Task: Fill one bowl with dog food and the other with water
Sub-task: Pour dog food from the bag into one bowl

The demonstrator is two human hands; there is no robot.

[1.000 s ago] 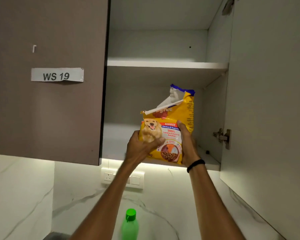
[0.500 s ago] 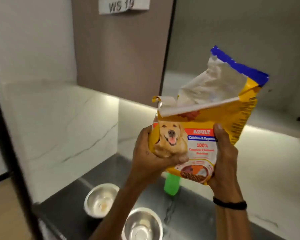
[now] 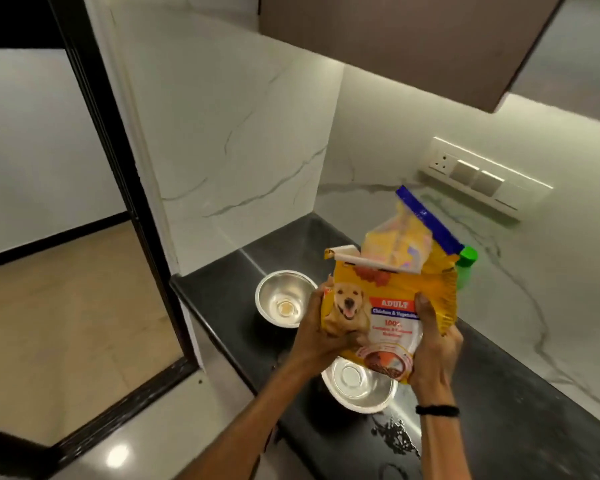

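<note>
Bag [image 3: 395, 296] over near bowl [image 3: 361, 386], bottle [image 3: 467, 258] behind.

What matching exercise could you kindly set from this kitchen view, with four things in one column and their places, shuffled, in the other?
Things:
1. dog food bag
2. far steel bowl
3. near steel bowl
4. green-capped bottle

Places:
A. peeking out past the bag's upper right edge
B. partly hidden beneath the bag
C. gripped by the left hand and right hand
D. in full view, left of the bag

Pairs: 1-C, 2-D, 3-B, 4-A.
</note>
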